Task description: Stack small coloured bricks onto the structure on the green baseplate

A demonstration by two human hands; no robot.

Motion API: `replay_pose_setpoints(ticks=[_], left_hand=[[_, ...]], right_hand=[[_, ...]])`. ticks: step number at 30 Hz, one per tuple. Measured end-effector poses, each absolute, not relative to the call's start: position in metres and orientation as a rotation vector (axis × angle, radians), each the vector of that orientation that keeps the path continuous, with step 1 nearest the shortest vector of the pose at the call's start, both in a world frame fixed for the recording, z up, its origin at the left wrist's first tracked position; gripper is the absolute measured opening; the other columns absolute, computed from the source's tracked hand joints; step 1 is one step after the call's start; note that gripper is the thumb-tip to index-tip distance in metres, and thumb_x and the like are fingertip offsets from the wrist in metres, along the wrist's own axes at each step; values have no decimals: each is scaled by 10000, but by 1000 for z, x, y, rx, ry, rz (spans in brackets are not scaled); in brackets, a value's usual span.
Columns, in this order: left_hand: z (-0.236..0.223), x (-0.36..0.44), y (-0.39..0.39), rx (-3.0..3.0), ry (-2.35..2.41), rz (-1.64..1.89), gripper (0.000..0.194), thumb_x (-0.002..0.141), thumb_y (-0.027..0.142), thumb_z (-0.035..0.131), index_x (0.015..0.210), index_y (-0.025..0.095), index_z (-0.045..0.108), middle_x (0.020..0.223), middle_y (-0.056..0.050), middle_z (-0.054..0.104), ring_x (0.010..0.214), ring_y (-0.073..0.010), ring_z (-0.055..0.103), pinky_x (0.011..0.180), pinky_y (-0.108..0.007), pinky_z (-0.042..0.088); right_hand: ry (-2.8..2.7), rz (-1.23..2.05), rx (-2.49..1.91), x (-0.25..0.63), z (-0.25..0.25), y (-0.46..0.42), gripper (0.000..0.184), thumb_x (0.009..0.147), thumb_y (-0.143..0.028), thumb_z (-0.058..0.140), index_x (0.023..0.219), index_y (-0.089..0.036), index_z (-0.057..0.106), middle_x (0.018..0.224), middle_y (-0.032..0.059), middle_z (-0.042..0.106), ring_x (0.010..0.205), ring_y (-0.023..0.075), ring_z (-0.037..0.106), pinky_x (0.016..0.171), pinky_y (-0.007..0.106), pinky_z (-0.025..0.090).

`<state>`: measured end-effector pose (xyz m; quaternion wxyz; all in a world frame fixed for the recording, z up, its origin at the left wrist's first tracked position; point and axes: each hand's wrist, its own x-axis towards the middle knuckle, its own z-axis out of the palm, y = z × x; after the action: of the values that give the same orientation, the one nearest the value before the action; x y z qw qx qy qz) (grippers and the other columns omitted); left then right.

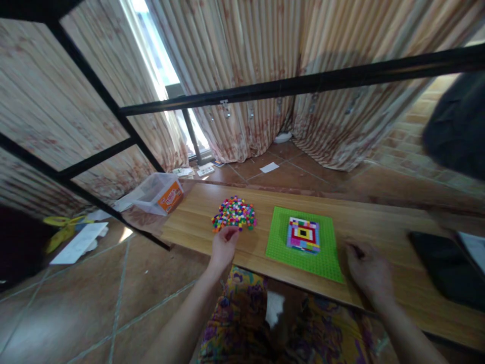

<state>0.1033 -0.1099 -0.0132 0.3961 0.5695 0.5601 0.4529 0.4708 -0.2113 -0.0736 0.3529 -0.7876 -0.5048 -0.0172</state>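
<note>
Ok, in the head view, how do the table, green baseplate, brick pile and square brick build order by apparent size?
1. Table
2. Green baseplate
3. Brick pile and square brick build: too alike in area to rank, though the pile spreads wider.

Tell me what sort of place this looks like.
Probably a room in a home: floor-length patterned curtains hang by a window or glass door, and colourful toy bricks lie on a wooden table.
</note>
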Motion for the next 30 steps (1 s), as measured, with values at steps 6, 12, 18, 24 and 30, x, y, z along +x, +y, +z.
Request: replay_pose_setpoints(ticks=[6,12,18,24,30], left_hand=[[-20,84,-114,1697,1726,966,196,762,81,570,891,175,684,845,-27,697,811,-158,642,790,-293,509],[-22,100,-107,1933,1839,844,227,812,101,562,980,197,680,975,-57,667,928,-194,624,853,-324,496],[-21,113,-99,2198,1795,747,213,852,167,572,1031,207,680,1043,-84,640,1024,-233,583,935,-370,470],[-19,117,-92,2321,1808,656,173,855,160,563,981,201,674,1041,-81,648,1026,-243,570,940,-388,446],[-16,110,-91,2343,1838,623,176,854,145,554,965,199,680,1056,-88,652,1009,-248,569,917,-390,434]], right_hand=[[-1290,-5,-2079,478,-80,-212,417,851,-487,415,975,-213,704,1036,130,721,795,283,651,726,448,502],[-1281,-1,-2101,478,-77,-215,332,849,-466,460,952,-269,707,1019,150,714,625,277,609,623,464,464],[-1271,8,-2118,479,-76,-215,363,846,-472,453,960,-243,711,1012,133,713,606,244,590,619,429,466],[-1299,-68,-2099,472,-70,-215,373,845,-454,439,965,-221,704,1006,107,714,754,263,637,694,411,493],[-1320,-54,-2118,473,-71,-215,395,863,-457,429,991,-205,705,987,108,720,818,281,658,716,415,500]])
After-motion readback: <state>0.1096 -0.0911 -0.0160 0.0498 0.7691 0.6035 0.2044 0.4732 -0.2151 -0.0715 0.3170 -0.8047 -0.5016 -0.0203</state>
